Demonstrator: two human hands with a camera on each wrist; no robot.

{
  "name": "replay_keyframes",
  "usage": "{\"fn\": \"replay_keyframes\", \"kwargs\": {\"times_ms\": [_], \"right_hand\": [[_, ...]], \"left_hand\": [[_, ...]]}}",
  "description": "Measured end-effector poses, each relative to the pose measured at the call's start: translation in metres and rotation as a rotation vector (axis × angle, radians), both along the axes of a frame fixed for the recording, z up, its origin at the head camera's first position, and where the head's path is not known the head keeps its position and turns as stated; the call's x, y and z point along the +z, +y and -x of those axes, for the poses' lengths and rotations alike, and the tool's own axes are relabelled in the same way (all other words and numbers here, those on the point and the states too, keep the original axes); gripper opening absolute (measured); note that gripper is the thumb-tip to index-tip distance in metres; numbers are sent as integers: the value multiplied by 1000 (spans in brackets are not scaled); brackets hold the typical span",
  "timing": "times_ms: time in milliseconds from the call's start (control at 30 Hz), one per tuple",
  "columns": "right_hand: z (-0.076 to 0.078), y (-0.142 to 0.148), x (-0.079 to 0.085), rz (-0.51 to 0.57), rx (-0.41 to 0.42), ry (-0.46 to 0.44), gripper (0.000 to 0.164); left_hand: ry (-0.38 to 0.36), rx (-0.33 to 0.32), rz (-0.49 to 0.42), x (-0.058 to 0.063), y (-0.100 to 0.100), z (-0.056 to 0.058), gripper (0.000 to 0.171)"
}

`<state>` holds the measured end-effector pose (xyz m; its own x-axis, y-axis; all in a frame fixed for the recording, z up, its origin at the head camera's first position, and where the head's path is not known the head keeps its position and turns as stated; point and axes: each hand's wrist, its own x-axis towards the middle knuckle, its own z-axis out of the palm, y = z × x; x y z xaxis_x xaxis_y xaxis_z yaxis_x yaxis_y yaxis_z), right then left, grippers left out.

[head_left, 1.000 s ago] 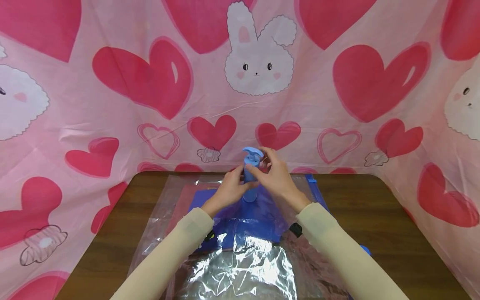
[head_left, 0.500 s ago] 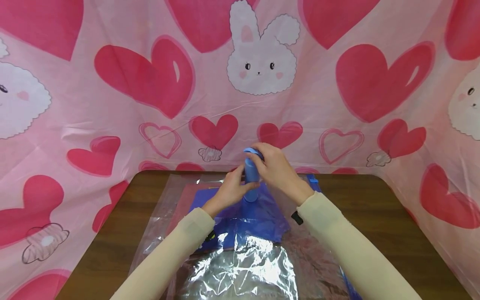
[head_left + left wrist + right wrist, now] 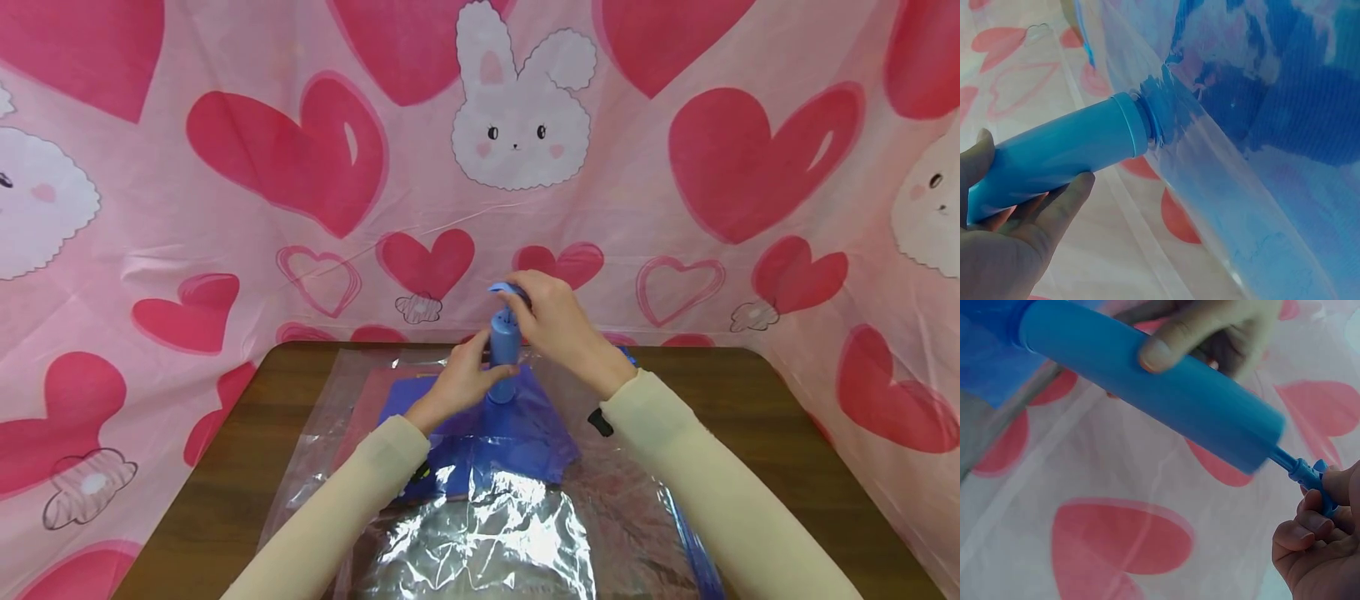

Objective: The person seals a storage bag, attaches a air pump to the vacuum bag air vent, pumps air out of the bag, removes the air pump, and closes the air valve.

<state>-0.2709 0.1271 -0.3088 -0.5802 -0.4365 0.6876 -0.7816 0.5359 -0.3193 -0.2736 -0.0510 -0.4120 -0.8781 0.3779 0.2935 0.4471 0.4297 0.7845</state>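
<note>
A blue hand pump (image 3: 504, 337) stands roughly upright on a clear plastic storage bag (image 3: 480, 546) in the head view. My left hand (image 3: 459, 382) holds its barrel, with the thumb on one side and fingers on the other. With my right hand (image 3: 562, 321) I grip the pump's handle (image 3: 1315, 484), and a stretch of thin rod shows between handle and barrel. In the left wrist view, the pump's wider end meets a round blue valve (image 3: 1159, 112) on the bag. Blue ribbed fabric (image 3: 1316, 94) lies inside the bag.
The bag lies over a dark wooden table (image 3: 750, 417). A blue slider (image 3: 624, 357) sits at the bag's far right corner. Behind and at both sides hangs a pink cloth (image 3: 420, 208) printed with hearts and rabbits.
My right hand closed over the handle and pressed it down to the barrel, then drew it up again, baring the rod. The left hand has stayed on the barrel.
</note>
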Motion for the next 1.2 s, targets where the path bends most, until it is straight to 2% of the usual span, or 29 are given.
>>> {"fn": "replay_keyframes", "kwargs": {"times_ms": [200,467,667,800,933,1100,1200], "right_hand": [[1,-1,31,11,4,63,13],[0,-2,89,-10,-26,113,16],[-5,2,115,0,-53,134,19],[-11,8,124,9,-91,116,22],[-15,10,126,20,-106,111,20],[-18,10,122,46,-119,108,18],[-17,9,113,25,-125,97,16]], "left_hand": [[-23,2,-7,-1,-1,1,58],[-35,16,-1,-2,-2,2,57],[-64,-1,-5,-1,-4,0,60],[-77,-16,0,1,-2,-2,62],[-79,-22,16,2,-2,-3,64],[-73,-12,23,3,0,-3,64],[-74,-10,27,3,0,-4,64]]}}
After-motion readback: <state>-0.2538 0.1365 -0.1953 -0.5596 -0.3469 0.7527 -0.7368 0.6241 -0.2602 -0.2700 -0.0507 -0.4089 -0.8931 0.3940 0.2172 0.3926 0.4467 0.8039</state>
